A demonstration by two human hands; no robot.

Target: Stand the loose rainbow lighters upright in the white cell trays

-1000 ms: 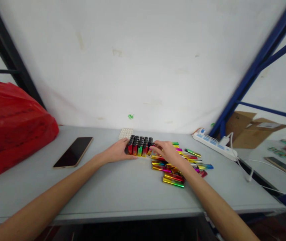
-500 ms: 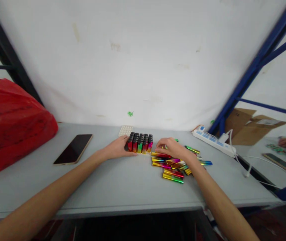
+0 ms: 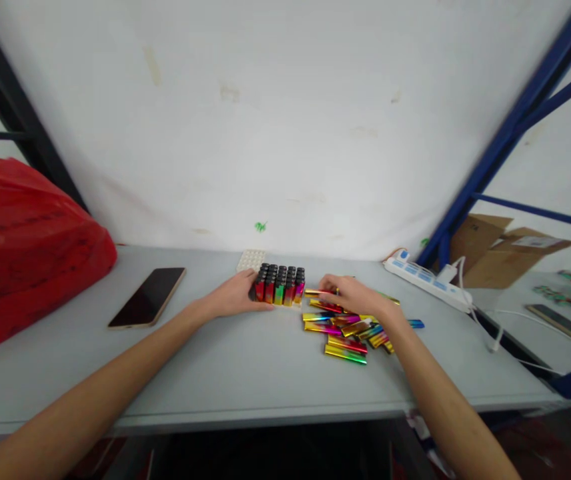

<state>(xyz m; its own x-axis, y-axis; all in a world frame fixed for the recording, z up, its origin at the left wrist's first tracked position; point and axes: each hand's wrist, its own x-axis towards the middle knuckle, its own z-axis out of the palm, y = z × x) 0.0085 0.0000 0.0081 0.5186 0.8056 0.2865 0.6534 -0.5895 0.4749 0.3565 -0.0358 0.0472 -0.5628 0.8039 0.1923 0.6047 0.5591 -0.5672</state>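
Many upright lighters [image 3: 279,291], frame centre, clasped by left hand [image 3: 233,293]; right hand [image 3: 350,292] has left them for metallic pieces [image 3: 345,357], grip unclear; placing apparently paused.

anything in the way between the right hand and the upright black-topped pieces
Only one shiny gold piece shows there, jutting out past the right hand toward the upright black-topped pieces; nothing else visible stands between them.

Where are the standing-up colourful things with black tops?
In the head view, the black-topped things stand in rows on the grey table, mid-picture, with the left hand around their left end and shiny pieces to their right.
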